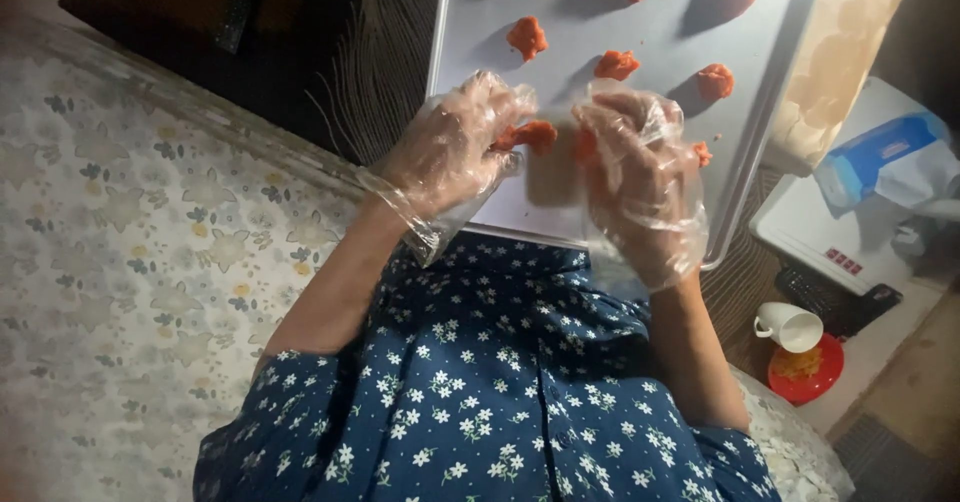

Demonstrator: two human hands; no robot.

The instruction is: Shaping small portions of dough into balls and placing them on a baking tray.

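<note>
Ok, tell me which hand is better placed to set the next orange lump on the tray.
Left, probably. The left hand already pinches an orange lump at its fingertips, right over bare tray. The right hand is curled around more orange paste, seemingly the supply.

Left hand (455, 147) and right hand (635, 177): each in a thin, clear plastic glove, crinkled and glossy. Orange dough piece (530, 136) between them: soft, matt, rough-surfaced. Baking tray (762, 137): smooth metal, dull satin sheen, rolled rim. Shirt (490, 392): dark blue woven cloth with a white flower print, matt. Cup (790, 326): white, smooth, glazed look. Red plate (815, 377): smooth, slightly glossy.
</note>
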